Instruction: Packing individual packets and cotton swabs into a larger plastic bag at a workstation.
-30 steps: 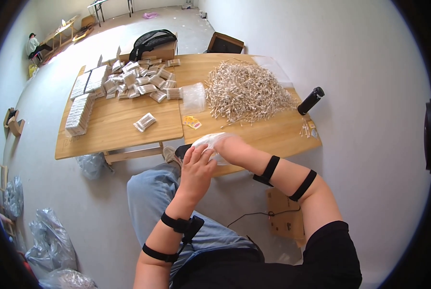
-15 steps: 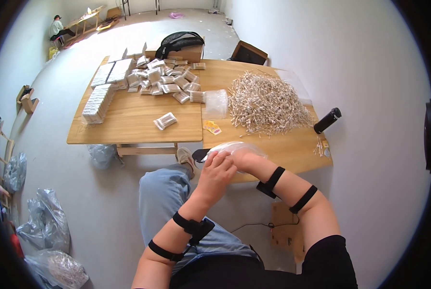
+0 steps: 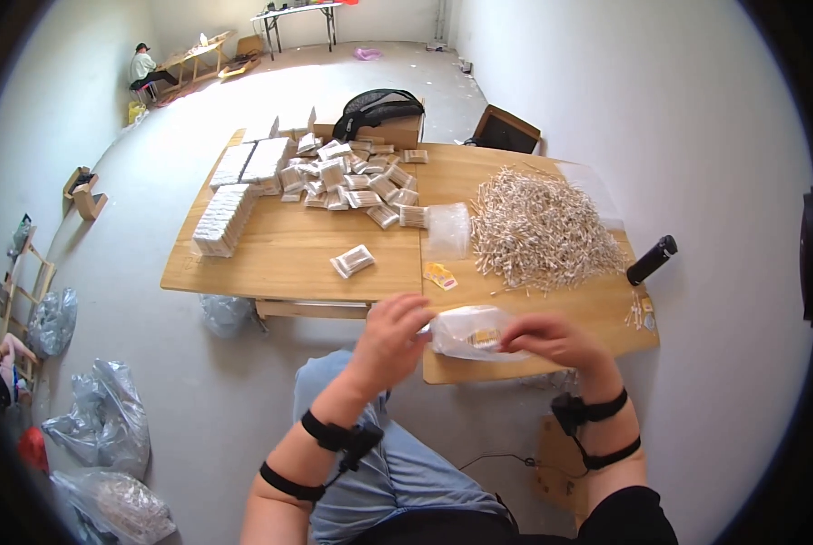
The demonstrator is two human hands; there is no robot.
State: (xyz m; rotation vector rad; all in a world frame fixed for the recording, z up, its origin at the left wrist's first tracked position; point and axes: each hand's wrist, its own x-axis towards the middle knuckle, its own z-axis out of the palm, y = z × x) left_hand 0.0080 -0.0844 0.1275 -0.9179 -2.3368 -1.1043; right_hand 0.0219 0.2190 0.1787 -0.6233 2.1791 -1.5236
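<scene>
A clear plastic bag lies at the near edge of the table, with a small yellowish printed patch or slip showing at its right part. My left hand is at the bag's left end, fingers curled and closed on its edge. Over the bag's right end, my right hand has its fingers bent and their tips together; what they hold, if anything, is too small to make out. Beyond the bag are a yellow packet and one filled pack of cotton swabs.
A heap of loose cotton swabs covers the table's right side, beside a black cylinder. Loose swab packs and stacked packs occupy the left. A clear bag lies between. A person sits far off.
My hands have moved apart, the right one toward the right, uncovering the plastic bag. The whole view has shifted, so the table appears lower and farther right.
</scene>
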